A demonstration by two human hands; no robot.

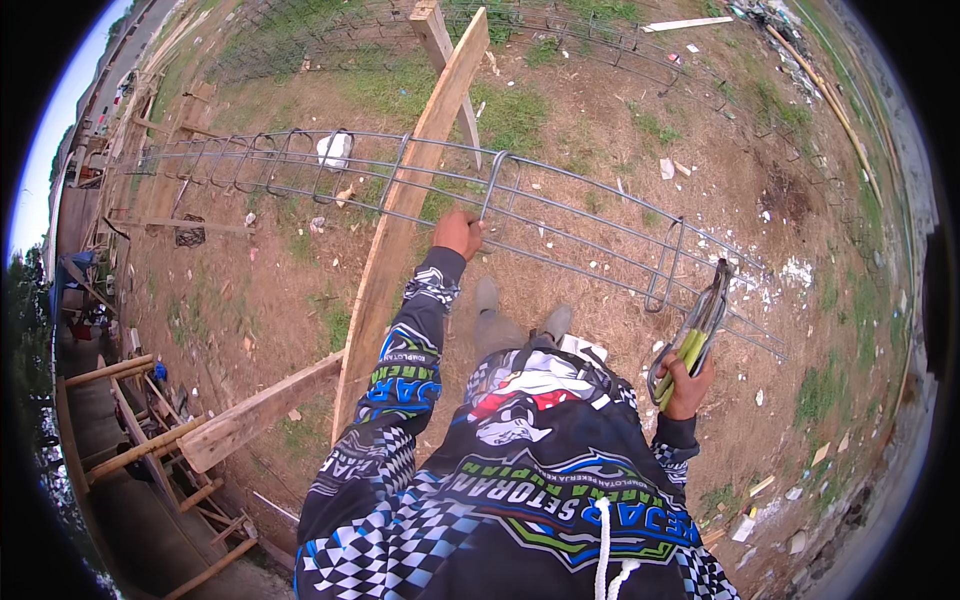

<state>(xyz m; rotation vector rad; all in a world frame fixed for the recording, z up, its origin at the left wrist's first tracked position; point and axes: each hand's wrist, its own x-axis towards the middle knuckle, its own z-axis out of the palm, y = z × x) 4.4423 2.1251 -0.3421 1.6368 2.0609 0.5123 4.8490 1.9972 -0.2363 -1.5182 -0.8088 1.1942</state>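
A long rebar cage (pixel 575 225) of thin grey bars with bent stirrups runs across in front of me. My left hand (pixel 458 235) is closed at the near side of a stirrup (pixel 493 185), where it meets the lower bar; the fingertips are partly hidden. Gripped in my right hand (pixel 685 385) is a pair of pincers (pixel 692 345) with yellow-green handles, its dark jaws pointing up at the cage's right end. Another stirrup (pixel 668 265) hangs tilted on the bars just left of the jaws.
A wooden plank (pixel 410 190) crosses at the cage, braced by an upright timber (pixel 445 60). Another board (pixel 265 410) juts in at lower left, near a timber frame (pixel 160 440). A white lump (pixel 335 150) lies behind the bars. More rebar cages (pixel 330 35) lie at the back.
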